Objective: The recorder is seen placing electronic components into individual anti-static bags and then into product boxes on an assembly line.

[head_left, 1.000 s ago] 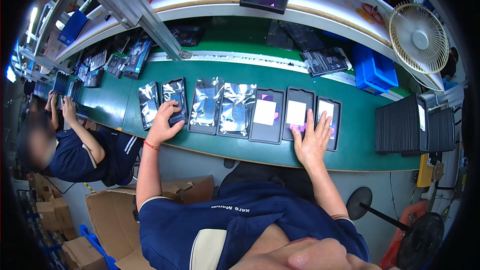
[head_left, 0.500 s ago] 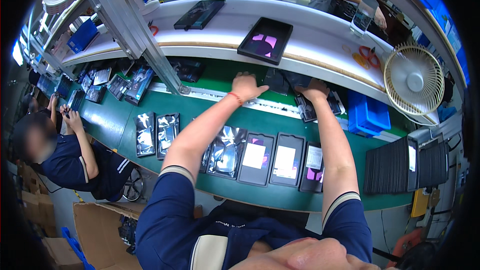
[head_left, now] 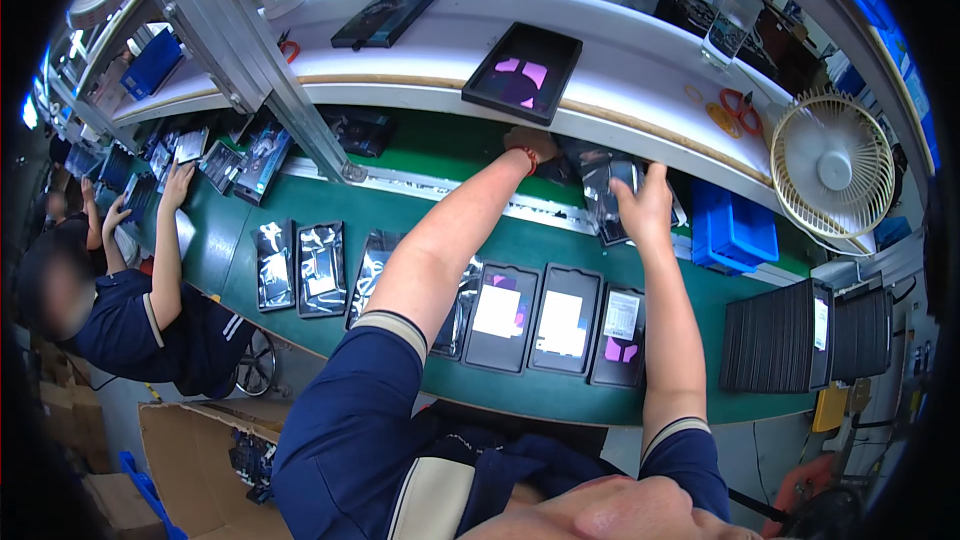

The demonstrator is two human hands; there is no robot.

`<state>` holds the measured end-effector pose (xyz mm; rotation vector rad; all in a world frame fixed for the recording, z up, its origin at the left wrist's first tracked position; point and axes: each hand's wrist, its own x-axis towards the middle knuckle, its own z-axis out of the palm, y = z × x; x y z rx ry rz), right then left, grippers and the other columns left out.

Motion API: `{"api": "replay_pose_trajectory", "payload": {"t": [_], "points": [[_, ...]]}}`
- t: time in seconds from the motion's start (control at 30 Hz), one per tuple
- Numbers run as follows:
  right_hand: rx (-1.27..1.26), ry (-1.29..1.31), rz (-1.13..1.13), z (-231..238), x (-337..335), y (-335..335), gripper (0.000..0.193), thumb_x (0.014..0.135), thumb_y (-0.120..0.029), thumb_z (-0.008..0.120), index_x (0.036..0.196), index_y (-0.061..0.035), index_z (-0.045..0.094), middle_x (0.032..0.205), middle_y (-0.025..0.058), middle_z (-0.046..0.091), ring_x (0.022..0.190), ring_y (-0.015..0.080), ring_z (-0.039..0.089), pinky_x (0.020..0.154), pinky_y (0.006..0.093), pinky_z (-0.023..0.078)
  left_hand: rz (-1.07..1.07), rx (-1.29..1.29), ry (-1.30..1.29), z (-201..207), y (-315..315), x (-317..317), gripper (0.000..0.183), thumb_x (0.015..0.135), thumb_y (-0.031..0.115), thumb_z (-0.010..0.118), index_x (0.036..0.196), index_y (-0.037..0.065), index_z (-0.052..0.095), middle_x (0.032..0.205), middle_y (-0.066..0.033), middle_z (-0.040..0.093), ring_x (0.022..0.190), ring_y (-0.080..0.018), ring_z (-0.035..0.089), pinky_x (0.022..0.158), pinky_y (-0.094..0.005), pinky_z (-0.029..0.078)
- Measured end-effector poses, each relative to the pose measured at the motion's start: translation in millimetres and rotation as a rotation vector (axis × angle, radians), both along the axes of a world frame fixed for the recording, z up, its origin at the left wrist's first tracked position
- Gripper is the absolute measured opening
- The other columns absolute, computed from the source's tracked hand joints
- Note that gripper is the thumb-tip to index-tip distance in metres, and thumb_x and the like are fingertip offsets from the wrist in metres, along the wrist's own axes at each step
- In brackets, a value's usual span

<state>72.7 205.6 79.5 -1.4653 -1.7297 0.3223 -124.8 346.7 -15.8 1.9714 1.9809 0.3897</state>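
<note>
My left hand [head_left: 533, 144] reaches in beneath the white shelf, a red band around its wrist. Its fingers are mostly hidden, so whether they hold anything does not show. To the right, my right hand [head_left: 645, 205] grips the edge of a shiny, film-wrapped black package [head_left: 603, 202], thumb over the near face. Nearer me on the green bench lies a row of black trays: one with a white sheet [head_left: 497, 315], another with a white sheet [head_left: 563, 325], and one with a label and pink shapes [head_left: 622, 332]. My left forearm partly covers film-wrapped trays further left.
A black tray with pink pieces [head_left: 520, 75], a dark flat box [head_left: 388, 16] and red-handled scissors [head_left: 740, 112] lie on the shelf [head_left: 440, 90]. On the right are a fan [head_left: 832, 168], a blue bin [head_left: 733, 227] and stacked black trays [head_left: 778, 335]. A co-worker [head_left: 120, 315] sits at left.
My left hand has moved right and deeper under the shelf. My right hand has turned and drawn slightly nearer, now gripping the package. The co-worker's hand reaches farther along the bench.
</note>
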Motion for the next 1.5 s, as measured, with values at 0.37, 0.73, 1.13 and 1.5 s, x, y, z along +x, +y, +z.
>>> {"api": "replay_pose_trajectory", "payload": {"t": [0.37, 0.73, 1.13, 1.5], "points": [[-0.231, -0.082, 0.06, -69, -12, -211, 0.057, 0.078, -0.009, 0.068, 0.131, -0.0059, 0.047, 0.111, 0.024, 0.056, 0.096, 0.034, 0.055, 0.084, 0.043, 0.041, 0.025, 0.253, -0.739, 67, -178, -57, 0.073, 0.079, 0.001, 0.068, 0.14, 0.007, 0.028, 0.121, -0.0167, 0.054, 0.102, -0.0216, 0.059, 0.083, -0.0315, 0.049], [-0.105, -0.687, 0.158, -44, -14, -192, 0.045, 0.077, -0.031, 0.069, 0.11, -0.0007, 0.065, 0.136, 0.0244, 0.04, 0.122, 0.0411, 0.037, 0.096, 0.0541, 0.027, 0.028, 0.282, -0.141, 30, -347, -13, 0.063, 0.079, 0.01, 0.064, 0.137, 0.006, 0.037, 0.106, -0.0203, 0.056, 0.099, -0.0363, 0.051, 0.086, -0.0471, 0.038], [-0.202, -0.742, -0.007, -64, -40, 77, 0.077, 0.08, -0.039, 0.066, 0.138, -0.0004, 0.034, 0.14, 0.0256, 0.036, 0.126, 0.0355, 0.043, 0.102, 0.0468, 0.038, -0.217, 0.404, 0.181, 2, -360, -1, 0.045, 0.084, 0.017, 0.057, 0.122, -0.007, 0.054, 0.129, -0.024, 0.053, 0.12, -0.0353, 0.052, 0.108, -0.0523, 0.028], [0.014, -0.633, 0.043, -30, -20, 43, 0.015, 0.08, -0.013, 0.059, 0.093, -0.0071, 0.065, 0.084, 0.0208, 0.065, 0.078, 0.0373, 0.064, 0.067, 0.0453, 0.052, -0.21, 0.418, 0.11, 7, -357, -2, 0.046, 0.089, 0.025, 0.053, 0.123, -0.007, 0.053, 0.13, -0.0235, 0.051, 0.121, -0.0359, 0.049, 0.106, -0.0523, 0.029]]}}
